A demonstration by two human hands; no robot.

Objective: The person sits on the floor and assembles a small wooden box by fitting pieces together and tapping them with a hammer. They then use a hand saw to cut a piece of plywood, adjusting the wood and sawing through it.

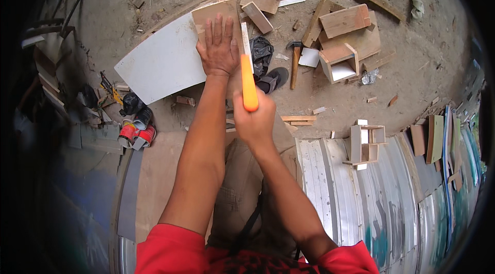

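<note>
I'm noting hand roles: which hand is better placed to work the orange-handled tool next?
Probably the right hand: it already grips the orange-handled tool beside the brown board's right edge. The left hand lies flat on the brown board.

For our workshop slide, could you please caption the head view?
Left hand pressed flat on a brown board, right hand gripping an orange-handled tool alongside.

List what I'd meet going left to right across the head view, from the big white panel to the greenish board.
White panel, left hand, orange-handled tool, hammer, open-ended wooden box, greenish board.
</note>
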